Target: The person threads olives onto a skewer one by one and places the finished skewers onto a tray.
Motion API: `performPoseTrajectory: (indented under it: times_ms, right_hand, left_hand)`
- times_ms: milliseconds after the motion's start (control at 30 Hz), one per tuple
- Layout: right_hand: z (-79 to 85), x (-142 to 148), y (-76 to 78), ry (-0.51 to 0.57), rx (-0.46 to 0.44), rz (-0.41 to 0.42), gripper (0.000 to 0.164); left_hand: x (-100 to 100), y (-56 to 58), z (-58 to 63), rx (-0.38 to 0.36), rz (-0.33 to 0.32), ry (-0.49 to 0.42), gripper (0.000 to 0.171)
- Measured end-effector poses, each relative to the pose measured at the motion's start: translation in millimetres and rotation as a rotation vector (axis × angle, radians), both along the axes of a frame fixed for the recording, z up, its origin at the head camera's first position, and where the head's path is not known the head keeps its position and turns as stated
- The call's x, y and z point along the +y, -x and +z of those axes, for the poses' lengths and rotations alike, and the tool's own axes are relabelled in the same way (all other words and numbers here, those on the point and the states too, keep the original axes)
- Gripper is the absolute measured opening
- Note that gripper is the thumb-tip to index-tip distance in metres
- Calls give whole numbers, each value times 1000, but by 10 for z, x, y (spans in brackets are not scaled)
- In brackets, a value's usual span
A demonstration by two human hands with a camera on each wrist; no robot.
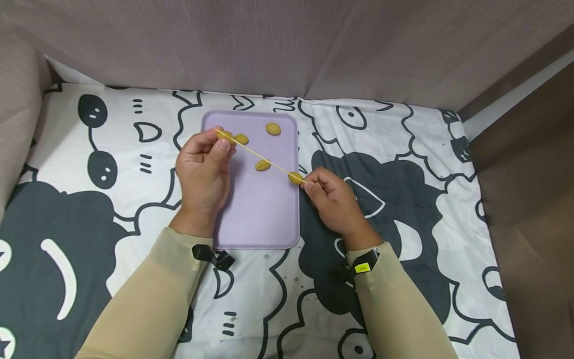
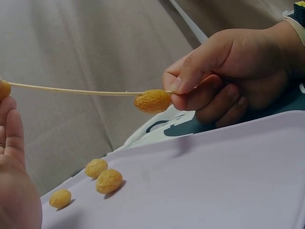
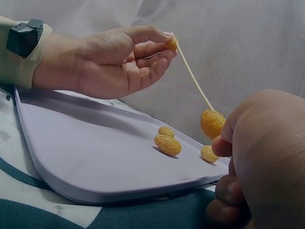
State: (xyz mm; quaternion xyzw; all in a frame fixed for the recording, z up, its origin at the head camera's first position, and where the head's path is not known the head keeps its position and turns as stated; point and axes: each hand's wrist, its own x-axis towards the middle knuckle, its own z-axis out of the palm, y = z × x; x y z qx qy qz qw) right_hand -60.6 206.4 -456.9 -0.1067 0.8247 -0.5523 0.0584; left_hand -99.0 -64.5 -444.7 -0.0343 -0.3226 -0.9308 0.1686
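Stick [image 2: 76, 90] is pinched by the right grip [image 1: 332, 202], yellow fruit [image 3: 171, 44] by the left grip [image 1: 204, 174].

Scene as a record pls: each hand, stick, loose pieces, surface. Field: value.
left hand: pinches one wrinkled yellow piece at the stick's end
right hand: pinches opposite end, beside another piece
thin stick: spans both hands, raised above tray
loose pieces: three, on tray
lilac tray: on patterned cloth
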Motion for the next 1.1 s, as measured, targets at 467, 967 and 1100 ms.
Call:
performPoseTrajectory:
  times_ms: [467, 967, 1100]
  right_hand:
    - [0, 7, -5, 0, 2, 9, 12]
    - [12, 5, -6, 14, 8, 15, 11]
    - [12, 6, -6, 18, 8, 18, 10]
  left_hand:
    - [1, -36, -9, 20, -25, 90, 20]
    - [21, -51, -19, 5, -16, 220, 15]
    - [16, -51, -20, 4, -19, 267, 25]
